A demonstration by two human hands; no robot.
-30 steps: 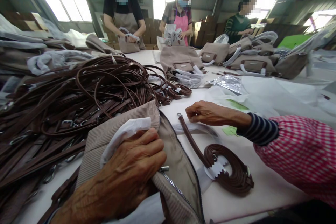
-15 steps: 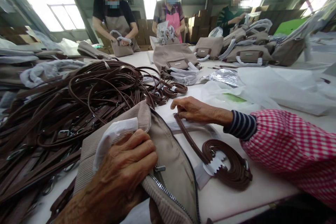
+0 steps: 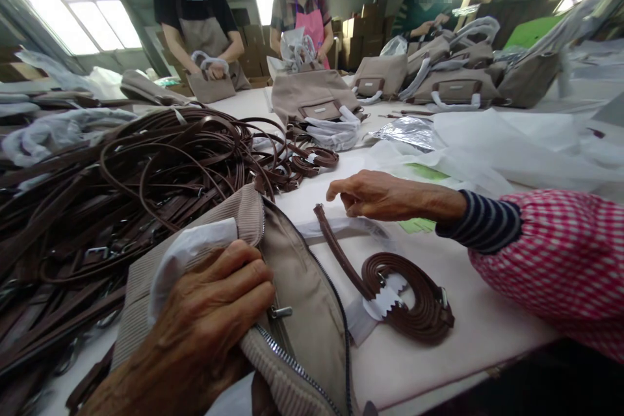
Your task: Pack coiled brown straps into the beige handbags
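My left hand (image 3: 209, 312) is closed on the edge of a beige corduroy bag (image 3: 160, 273), its fingers curled over the rim next to a white-wrapped part. The bag's zip gapes, showing a tan lining (image 3: 302, 286) and a metal zip pull (image 3: 281, 312). To the right lies a coiled brown strap (image 3: 429, 299) with a buckle, bound by a white paper band (image 3: 385, 302); its loose end points away from me. Just beyond that end hovers my right hand (image 3: 380, 195), index finger stretched forward, the others partly bent, nothing visible in it.
Left of the bag spreads a tangled heap of brown straps (image 3: 160, 169). Smaller coiled straps (image 3: 316, 159) lie ahead, before a finished-looking handbag (image 3: 312, 94). More bags (image 3: 463, 88) and white sheets (image 3: 511, 136) cover the right. Three co-workers stand across the table.
My right hand has let go of the strap's loose end and moved slightly right and away from it. My left hand keeps its hold on the bag. The view has shifted slightly.
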